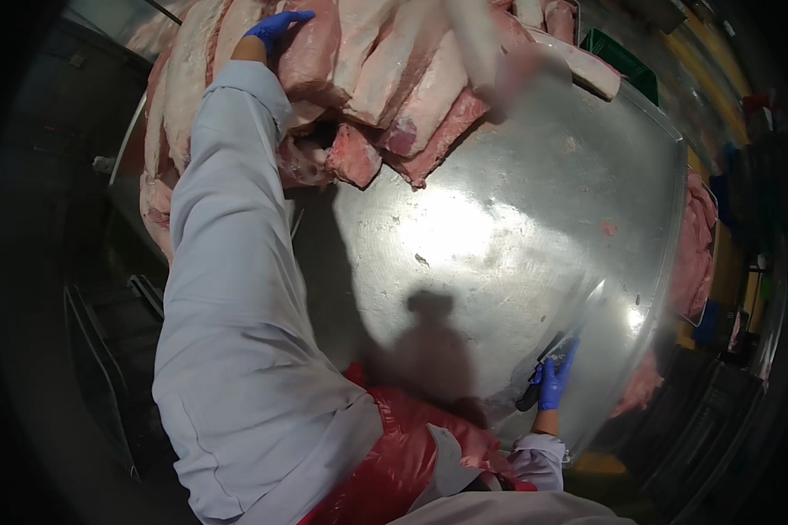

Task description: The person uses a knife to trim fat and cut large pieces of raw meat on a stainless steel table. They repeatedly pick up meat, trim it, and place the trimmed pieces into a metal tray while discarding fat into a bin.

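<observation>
Over the bench (516,201), my right fingers (566,359) wrap the knife (553,345); a loose grip could drop it. My left fingers (291,17) lie extended on the meat (311,57).

We can't read any text, label, brand, number or sign: nothing legible to us on the red apron (407,437), steel table (516,210) or green crate (620,65); the clutter along the right side is too dark and blurred.
</observation>
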The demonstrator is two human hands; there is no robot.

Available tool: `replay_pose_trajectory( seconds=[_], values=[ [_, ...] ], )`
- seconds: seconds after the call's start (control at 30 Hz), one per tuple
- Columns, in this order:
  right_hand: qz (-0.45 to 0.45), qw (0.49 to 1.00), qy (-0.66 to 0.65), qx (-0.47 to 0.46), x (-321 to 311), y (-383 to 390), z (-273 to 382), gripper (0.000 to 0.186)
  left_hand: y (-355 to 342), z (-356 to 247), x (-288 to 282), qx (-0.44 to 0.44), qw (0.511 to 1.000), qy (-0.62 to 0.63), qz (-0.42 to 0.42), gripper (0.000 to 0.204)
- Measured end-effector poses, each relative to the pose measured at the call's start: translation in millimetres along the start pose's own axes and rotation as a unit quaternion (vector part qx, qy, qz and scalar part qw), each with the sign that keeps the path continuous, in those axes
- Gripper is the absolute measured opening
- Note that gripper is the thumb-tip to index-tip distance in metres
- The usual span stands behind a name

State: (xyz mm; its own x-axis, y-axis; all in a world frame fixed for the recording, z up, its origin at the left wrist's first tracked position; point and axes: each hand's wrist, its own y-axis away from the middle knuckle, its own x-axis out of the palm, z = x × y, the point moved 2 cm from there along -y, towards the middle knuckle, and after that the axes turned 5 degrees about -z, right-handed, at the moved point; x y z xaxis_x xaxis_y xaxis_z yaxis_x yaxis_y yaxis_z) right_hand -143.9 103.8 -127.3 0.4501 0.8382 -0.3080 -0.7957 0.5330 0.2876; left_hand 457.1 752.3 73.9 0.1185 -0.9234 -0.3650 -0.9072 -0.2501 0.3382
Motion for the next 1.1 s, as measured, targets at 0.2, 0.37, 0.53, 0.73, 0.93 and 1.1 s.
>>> replay_pose_trajectory(
  seconds=[0.2, 0.37, 0.53, 0.73, 0.93, 1.1],
  values=[
    [0.019, 0.994, -0.082, 0.068, 11, -6, -2, 0.085, 22, 56, 22, -0.004, 0.935, 0.351, 0.056, 0.037],
    [0.025, 0.998, -0.052, 0.028, 16, -20, -7, 0.084, 8, 88, -6, 0.093, 0.971, 0.218, -0.041, 0.031],
    [0.009, 0.997, -0.075, 0.019, 8, -12, -17, 0.086, 162, 47, 41, 0.173, 0.938, -0.264, -0.145, 0.049],
    [0.006, 0.995, -0.076, 0.062, 6, -4, -6, 0.087, 309, 150, 102, 0.323, 0.83, -0.455, -0.033, 0.078],
    [0.053, 0.992, -0.109, 0.034, 2, -15, -17, 0.09, 385, 236, 225, 0.243, 0.871, -0.426, -0.037, 0.119],
    [0.033, 0.983, -0.175, 0.04, -3, -14, -20, 0.089, 410, 219, 345, 0.123, 0.886, -0.443, 0.061, 0.128]
  ],
)
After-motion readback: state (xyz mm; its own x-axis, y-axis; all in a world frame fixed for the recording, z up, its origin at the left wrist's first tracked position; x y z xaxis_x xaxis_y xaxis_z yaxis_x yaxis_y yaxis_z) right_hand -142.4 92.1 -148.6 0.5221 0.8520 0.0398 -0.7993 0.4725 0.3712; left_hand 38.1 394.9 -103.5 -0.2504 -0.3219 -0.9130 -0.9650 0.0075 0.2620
